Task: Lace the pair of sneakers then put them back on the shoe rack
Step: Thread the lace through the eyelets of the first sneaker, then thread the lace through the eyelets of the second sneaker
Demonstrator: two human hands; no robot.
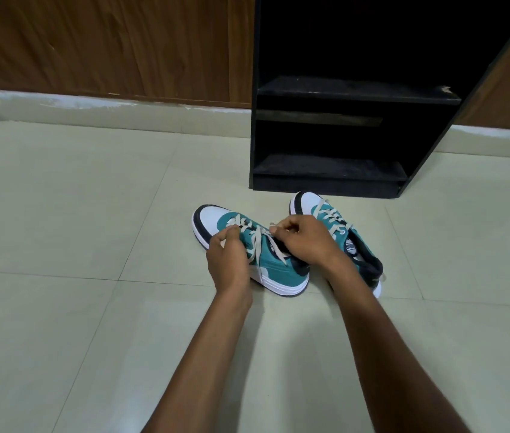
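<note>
Two teal, white and navy sneakers stand side by side on the tiled floor, toes pointing away from me. The left sneaker [216, 221] has a cream lace [255, 242] crossed loosely over its tongue. My left hand [227, 260] pinches one end of that lace at the shoe's left side. My right hand [305, 242] pinches the other end above the shoe's collar. The right sneaker [335, 218] sits just behind my right hand, with its lace threaded through the eyelets. A black shoe rack [325, 175] stands right behind the shoes, its shelves bare.
A brown wooden wall panel [107, 45] with a pale skirting runs along the back left. Light floor tiles [60, 214] spread out to the left and in front of the shoes.
</note>
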